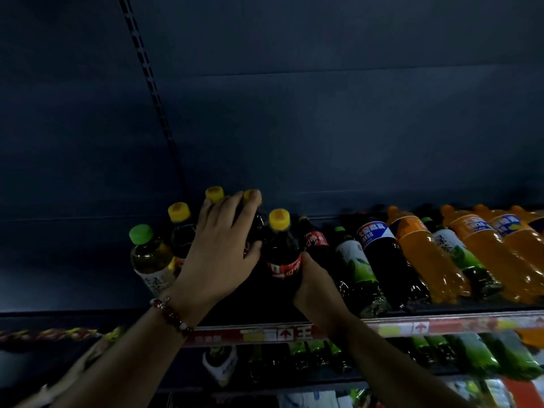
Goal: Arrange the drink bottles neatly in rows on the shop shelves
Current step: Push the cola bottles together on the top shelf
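On the top shelf point(441, 315) stand several dark cola bottles with yellow caps. My left hand point(220, 248), a bead bracelet on its wrist, wraps around one cola bottle point(254, 222) in the back row, fingertips near its cap. My right hand point(316, 285) grips the lower body of the front cola bottle point(282, 248) with the red label. A green-capped tea bottle point(148, 256) stands at the left end. To the right stand a red-label cola, green tea bottles, a dark blue-label bottle point(385, 257) and orange soda bottles point(424, 254).
The dark back panel point(323, 128) with a slotted upright rises behind the shelf. A red price strip point(265, 334) runs along the shelf's front edge. The lower shelf holds green-label bottles point(471, 354). Left of the tea bottle the shelf is bare.
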